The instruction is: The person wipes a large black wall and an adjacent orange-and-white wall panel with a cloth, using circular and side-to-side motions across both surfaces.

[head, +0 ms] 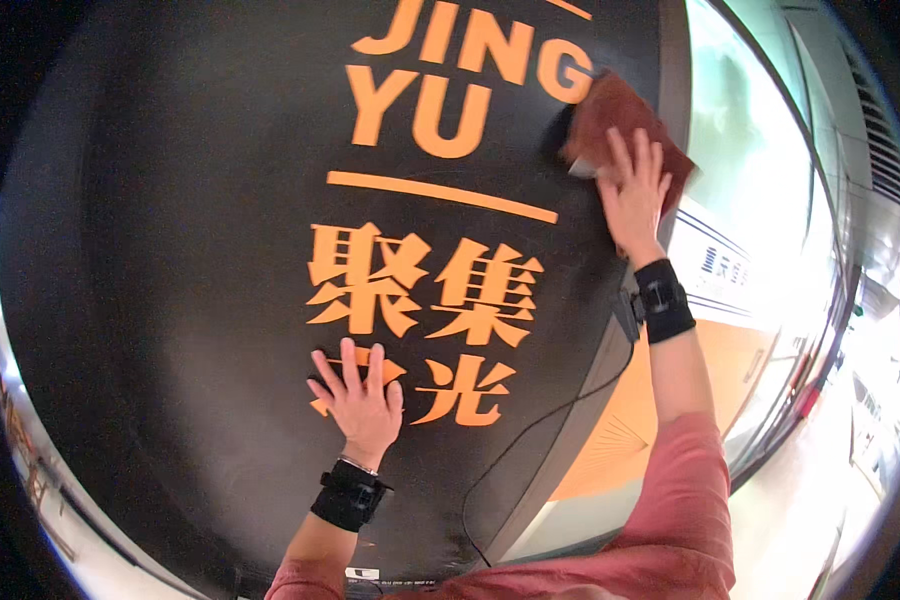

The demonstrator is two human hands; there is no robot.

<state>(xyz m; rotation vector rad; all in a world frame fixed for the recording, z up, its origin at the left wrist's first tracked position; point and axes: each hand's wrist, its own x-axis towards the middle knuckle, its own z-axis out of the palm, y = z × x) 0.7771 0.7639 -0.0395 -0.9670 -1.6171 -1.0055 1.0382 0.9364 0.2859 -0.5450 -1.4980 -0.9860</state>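
A dark upright panel (217,247) with raised-looking orange lettering (450,112) fills most of the view. My right hand (634,191) presses a reddish-brown cloth (615,112) flat against the panel near its right edge, fingers spread on top of it. Lower down, my left hand (364,405) rests with spread fingers on the panel, partly covering an orange character, and holds nothing. Both wrists wear black bands, and a small dark device (626,315) sits beside the right one.
A thin black cable (502,457) runs from the device by my right wrist down towards my body. Right of the panel's edge (671,90) are a brightly lit glass surface (742,120) and an orange and white board (720,360). A pale floor (802,480) shows at the lower right.
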